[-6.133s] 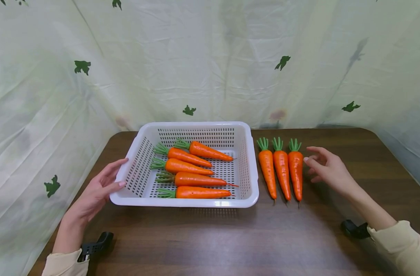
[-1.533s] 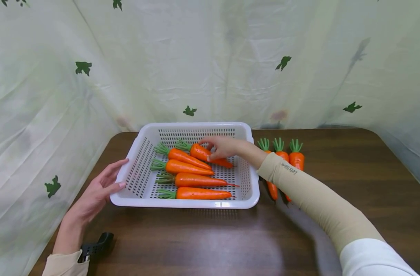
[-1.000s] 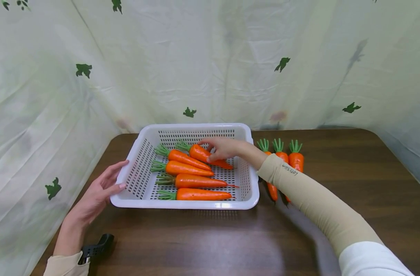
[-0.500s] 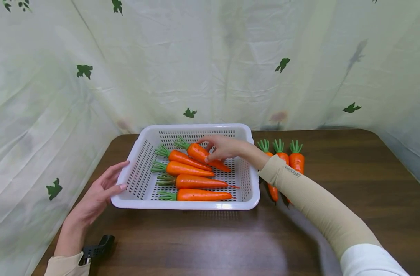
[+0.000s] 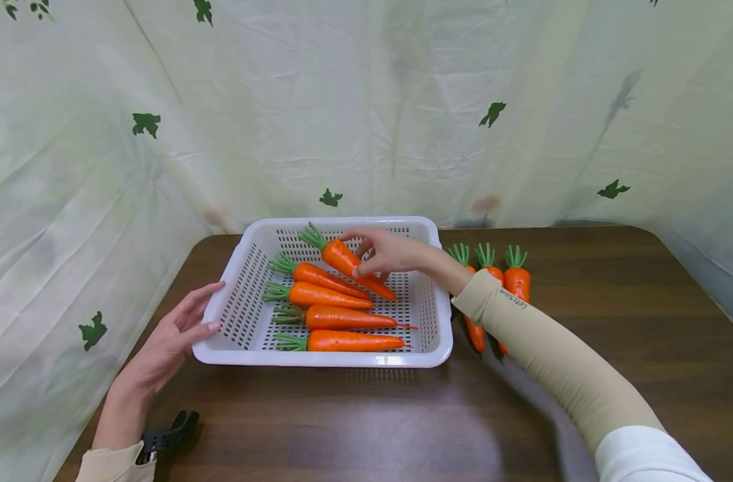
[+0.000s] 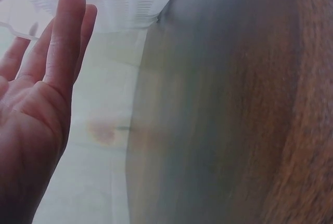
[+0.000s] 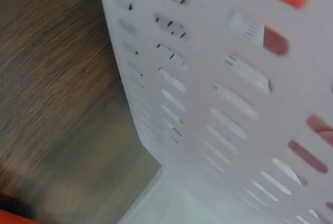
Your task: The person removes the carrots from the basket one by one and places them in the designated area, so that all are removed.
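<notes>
A white perforated plastic basket (image 5: 429, 328) stands on the table with several carrots in it. My right hand (image 5: 396, 253) reaches over its right side and pinches the rearmost carrot (image 5: 342, 258) between thumb and fingers. This carrot's leafy end is raised towards the back wall, its tip pointing to the front right. Four-side slots of the basket wall fill the right wrist view, partly hiding that hand. At the basket's left rim, my left hand (image 5: 170, 338) touches the edge with thumb and fingertips. Its fingers (image 6: 66, 37) look straight in the left wrist view.
Three more carrots (image 5: 517, 282) lie on the brown wooden table (image 5: 318, 422) right of the basket, partly covered by the right sleeve. Below the front-most carrot (image 5: 355, 340) runs the basket's front rim. A pale curtain (image 5: 366, 107) hangs behind.
My right hand has come from the carrots on the table into the basket. There it has taken hold of the rearmost carrot and raised its leafy end. The left hand stays put.
</notes>
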### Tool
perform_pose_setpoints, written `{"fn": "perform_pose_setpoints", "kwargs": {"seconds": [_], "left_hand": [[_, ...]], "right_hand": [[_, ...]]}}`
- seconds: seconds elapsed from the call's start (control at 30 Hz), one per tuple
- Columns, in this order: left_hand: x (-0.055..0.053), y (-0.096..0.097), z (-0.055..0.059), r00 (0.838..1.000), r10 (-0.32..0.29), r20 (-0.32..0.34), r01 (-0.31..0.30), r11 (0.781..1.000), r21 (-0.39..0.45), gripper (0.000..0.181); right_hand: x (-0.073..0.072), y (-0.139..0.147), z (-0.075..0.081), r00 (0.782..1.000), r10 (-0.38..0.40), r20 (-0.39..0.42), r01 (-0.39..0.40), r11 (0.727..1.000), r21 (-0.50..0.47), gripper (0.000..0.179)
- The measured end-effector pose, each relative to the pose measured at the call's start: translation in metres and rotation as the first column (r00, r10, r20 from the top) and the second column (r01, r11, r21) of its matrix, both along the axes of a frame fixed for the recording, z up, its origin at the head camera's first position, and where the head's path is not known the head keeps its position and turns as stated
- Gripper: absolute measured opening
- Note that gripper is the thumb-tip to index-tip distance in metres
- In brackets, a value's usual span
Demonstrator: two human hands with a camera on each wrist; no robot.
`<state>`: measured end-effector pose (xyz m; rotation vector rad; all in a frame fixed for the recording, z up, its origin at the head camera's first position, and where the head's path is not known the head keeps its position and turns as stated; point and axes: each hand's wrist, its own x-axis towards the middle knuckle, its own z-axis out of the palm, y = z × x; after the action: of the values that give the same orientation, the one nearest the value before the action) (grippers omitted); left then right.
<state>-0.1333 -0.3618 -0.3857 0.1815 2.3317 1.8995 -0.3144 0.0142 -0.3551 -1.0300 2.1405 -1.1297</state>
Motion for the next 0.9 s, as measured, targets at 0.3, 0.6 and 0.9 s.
{"fn": "perform_pose_setpoints", "kwargs": {"seconds": [0.3, 0.6, 0.9], "left_hand": [[0.000, -0.001, 0.000, 1.000, -0.013, 0.001, 0.013, 1.000, 0.010, 0.063], [0.000, -0.001, -0.001, 1.000, -0.017, -0.009, 0.017, 1.000, 0.007, 0.063], [0.000, -0.001, -0.001, 1.000, -0.015, -0.011, 0.016, 1.000, 0.009, 0.063]], "right_hand": [[0.003, 0.005, 0.007, 0.998, -0.022, 0.059, 0.027, 0.997, -0.076, 0.071], [0.016, 0.009, 0.010, 1.000, -0.021, 0.023, 0.024, 0.993, -0.119, 0.074], [0.031, 0.014, 0.014, 0.997, -0.073, -0.009, 0.071, 0.988, -0.138, 0.073]]}}
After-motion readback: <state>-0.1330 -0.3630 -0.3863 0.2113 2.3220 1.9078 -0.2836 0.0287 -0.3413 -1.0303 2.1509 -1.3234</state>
